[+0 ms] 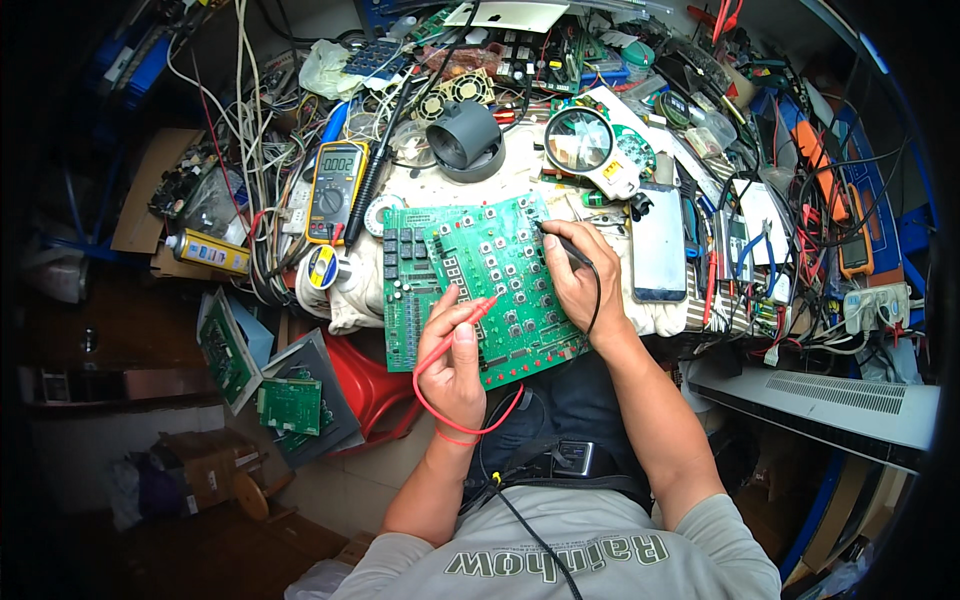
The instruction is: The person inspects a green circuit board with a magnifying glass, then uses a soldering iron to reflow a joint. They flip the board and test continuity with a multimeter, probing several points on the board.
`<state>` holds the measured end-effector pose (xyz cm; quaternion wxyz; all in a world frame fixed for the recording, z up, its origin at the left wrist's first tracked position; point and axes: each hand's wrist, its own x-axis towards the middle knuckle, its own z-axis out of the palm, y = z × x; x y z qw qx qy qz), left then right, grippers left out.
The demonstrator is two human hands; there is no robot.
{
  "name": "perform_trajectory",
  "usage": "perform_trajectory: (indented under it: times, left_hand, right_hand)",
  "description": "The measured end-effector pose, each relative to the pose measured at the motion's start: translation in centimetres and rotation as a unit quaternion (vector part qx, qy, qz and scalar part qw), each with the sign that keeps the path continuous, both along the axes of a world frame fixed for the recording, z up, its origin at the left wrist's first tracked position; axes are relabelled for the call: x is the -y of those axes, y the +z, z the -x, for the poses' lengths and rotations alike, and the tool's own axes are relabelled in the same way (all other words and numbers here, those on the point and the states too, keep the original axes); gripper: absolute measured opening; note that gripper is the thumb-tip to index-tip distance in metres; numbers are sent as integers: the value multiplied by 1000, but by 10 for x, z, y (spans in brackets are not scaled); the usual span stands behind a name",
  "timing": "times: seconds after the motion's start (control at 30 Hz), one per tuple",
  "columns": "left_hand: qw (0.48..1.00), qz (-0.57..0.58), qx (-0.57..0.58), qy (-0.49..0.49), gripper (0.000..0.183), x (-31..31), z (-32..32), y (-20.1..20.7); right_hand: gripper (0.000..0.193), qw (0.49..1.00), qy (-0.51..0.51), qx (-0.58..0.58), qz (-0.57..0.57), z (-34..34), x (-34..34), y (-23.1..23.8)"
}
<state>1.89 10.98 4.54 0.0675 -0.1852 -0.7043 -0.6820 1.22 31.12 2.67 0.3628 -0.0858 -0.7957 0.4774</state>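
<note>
A green circuit board with rows of push buttons and a strip of digit displays lies tilted at the bench's front edge. It overlaps a second green board that carries black block-shaped parts. My left hand is closed round a red test probe, whose tip points at the middle of the button board. In my right hand is a black test probe, with its tip at the board's upper right. Whether either tip touches metal is too small to tell. A yellow multimeter with a lit display stands behind, to the left.
Behind the boards are a dark grey round tube fitting and a magnifier. A phone-like slab lies right of my right hand. Tangled cables and electronic parts crowd the back. A red stool is below left, beside loose boards.
</note>
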Motion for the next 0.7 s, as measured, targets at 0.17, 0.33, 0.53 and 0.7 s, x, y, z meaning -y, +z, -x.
perform_trajectory:
  times: [0.17, 0.33, 0.53, 0.7]
  left_hand:
    - [1000, -13, 23, 5, 26, -5, 4, -1]
    - [998, -34, 47, -3, 23, -8, 5, -5]
    - [999, -19, 41, -10, 24, -8, 6, -6]
    - [998, -28, 48, -6, 23, -9, 5, -7]
  right_hand:
    - [17, 1000, -3, 2, -2, 0, 0, 1]
    - [17, 1000, -6, 2, -4, 0, 0, 0]
    - [17, 1000, -2, 2, -6, 0, -1, -1]
    - [17, 1000, -1, 0, -7, 1, -1, 0]
